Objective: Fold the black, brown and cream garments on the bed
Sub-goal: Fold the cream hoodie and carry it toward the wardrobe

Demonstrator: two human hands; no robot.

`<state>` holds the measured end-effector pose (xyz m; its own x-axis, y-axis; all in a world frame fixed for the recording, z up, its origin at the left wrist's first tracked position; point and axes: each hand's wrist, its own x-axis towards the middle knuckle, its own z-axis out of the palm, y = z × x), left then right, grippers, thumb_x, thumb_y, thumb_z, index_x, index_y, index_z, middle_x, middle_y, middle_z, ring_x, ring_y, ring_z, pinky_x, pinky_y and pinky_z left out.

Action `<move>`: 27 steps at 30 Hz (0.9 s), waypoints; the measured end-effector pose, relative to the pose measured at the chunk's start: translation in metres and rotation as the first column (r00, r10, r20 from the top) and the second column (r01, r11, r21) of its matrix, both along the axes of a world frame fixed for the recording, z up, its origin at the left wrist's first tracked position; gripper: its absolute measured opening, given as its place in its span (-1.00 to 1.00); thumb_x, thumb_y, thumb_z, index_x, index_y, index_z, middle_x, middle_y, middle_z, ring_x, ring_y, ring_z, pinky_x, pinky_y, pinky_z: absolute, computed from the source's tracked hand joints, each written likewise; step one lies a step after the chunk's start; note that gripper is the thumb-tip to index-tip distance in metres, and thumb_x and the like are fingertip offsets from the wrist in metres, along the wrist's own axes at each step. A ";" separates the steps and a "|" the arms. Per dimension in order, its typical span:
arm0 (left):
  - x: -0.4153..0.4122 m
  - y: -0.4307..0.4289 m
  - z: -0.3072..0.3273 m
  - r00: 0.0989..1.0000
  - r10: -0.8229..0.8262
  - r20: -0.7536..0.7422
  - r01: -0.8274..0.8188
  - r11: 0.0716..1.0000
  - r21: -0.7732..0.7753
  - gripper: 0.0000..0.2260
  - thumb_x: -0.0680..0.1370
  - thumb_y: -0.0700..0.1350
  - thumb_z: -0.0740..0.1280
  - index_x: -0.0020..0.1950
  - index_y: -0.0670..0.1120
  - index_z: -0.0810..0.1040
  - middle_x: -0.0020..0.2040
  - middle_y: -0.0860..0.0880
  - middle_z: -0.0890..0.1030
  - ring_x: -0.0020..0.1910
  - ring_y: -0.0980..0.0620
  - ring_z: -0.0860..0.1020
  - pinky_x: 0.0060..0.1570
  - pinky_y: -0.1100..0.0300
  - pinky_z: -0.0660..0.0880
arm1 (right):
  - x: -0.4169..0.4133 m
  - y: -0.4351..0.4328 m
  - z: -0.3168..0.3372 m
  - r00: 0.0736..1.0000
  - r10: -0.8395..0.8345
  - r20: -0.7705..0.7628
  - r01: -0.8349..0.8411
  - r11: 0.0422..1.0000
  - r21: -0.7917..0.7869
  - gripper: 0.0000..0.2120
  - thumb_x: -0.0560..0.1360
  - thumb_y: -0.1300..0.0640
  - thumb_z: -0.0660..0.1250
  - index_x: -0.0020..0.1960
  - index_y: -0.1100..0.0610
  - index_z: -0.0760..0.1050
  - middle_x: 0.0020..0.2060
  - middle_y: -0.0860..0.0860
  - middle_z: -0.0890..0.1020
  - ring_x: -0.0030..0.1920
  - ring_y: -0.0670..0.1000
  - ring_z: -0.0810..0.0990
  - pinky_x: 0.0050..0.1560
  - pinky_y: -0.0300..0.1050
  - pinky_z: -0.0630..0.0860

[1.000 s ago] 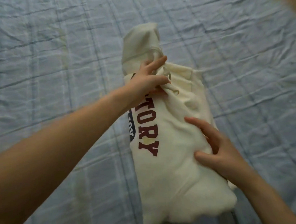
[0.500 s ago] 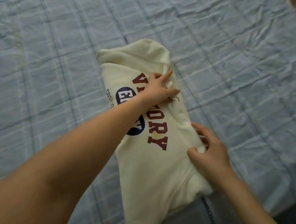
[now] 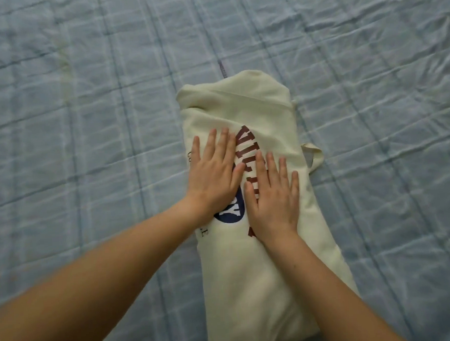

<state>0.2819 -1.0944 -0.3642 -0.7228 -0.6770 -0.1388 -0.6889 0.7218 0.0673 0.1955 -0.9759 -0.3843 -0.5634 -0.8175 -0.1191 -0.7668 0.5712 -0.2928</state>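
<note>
The cream garment (image 3: 253, 278), a hooded sweatshirt with dark red letters and a navy badge, lies folded into a long narrow strip on the bed, hood end away from me. My left hand (image 3: 213, 168) lies flat on its chest print, fingers straight and spread. Beside it, my right hand (image 3: 275, 199) presses flat on the print too, a little nearer to me. A cream drawstring loop (image 3: 314, 155) sticks out past the right edge. No black or brown garment is in view.
The bed is covered by a wrinkled light blue checked sheet (image 3: 86, 125) that fills the whole view around the garment on every side.
Both hands let go of the fabric they were gripping and now lie flat on the print. The garment went from bunched and lifted to lying flat on the bed.
</note>
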 end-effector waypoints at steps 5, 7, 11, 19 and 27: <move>0.001 0.001 -0.012 1.000 0.008 -0.004 -0.008 1.000 0.027 -0.39 0.61 0.14 -0.21 0.60 -0.12 -0.02 0.61 -0.09 0.02 0.59 -0.10 -0.05 0.52 -0.14 -0.14 | 0.001 -0.002 -0.005 1.000 0.002 0.019 -0.002 1.000 0.010 -0.36 0.58 -0.20 -0.16 0.62 -0.03 -0.02 0.60 -0.01 0.08 0.60 0.06 -0.03 0.56 0.12 -0.10; 0.000 -0.005 0.000 1.000 -0.020 -0.007 0.020 0.997 0.077 -0.41 0.63 0.15 -0.14 0.60 -0.11 0.00 0.61 -0.10 0.04 0.58 -0.10 -0.03 0.52 -0.12 -0.11 | -0.004 -0.004 0.011 0.997 -0.010 0.080 0.012 1.000 -0.022 -0.37 0.58 -0.17 -0.08 0.61 -0.02 0.06 0.59 0.01 0.15 0.59 0.06 0.03 0.56 0.14 -0.03; -0.003 -0.047 0.028 0.976 -0.073 -0.205 0.078 0.997 0.017 -0.45 0.62 0.12 -0.06 0.53 -0.11 0.26 0.53 -0.12 0.28 0.51 -0.15 0.22 0.48 -0.09 0.09 | -0.034 -0.042 0.044 0.996 0.074 0.055 -0.060 0.972 -0.228 -0.43 0.58 -0.08 0.00 0.57 0.00 0.18 0.56 0.03 0.23 0.57 0.09 0.10 0.55 0.16 0.01; -0.026 -0.127 -0.006 0.995 0.078 -0.056 -0.069 0.987 0.146 -0.45 0.64 0.21 -0.13 0.60 0.09 -0.11 0.62 -0.06 -0.12 0.58 -0.05 -0.18 0.50 -0.18 -0.22 | -0.086 -0.137 0.009 0.976 0.216 -0.039 -0.213 0.975 0.064 -0.48 0.66 -0.13 -0.07 0.60 -0.17 -0.05 0.61 -0.07 0.02 0.60 0.07 -0.12 0.53 0.24 -0.22; -0.033 -0.138 -0.035 0.996 0.087 -0.023 -0.080 0.975 0.210 -0.43 0.62 0.23 -0.10 0.59 0.11 -0.13 0.61 -0.06 -0.17 0.57 -0.06 -0.24 0.47 -0.26 -0.25 | -0.087 -0.143 -0.016 0.973 0.216 -0.078 -0.209 0.974 0.088 -0.45 0.62 -0.16 -0.05 0.59 -0.18 -0.03 0.60 -0.07 0.06 0.60 0.06 -0.08 0.54 0.23 -0.19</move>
<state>0.2491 -1.2321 -0.3993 -0.6715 -0.6936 -0.2607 -0.7410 0.6298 0.2330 0.1082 -1.1190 -0.4007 -0.3886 -0.9097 -0.1465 -0.8936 0.4108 -0.1807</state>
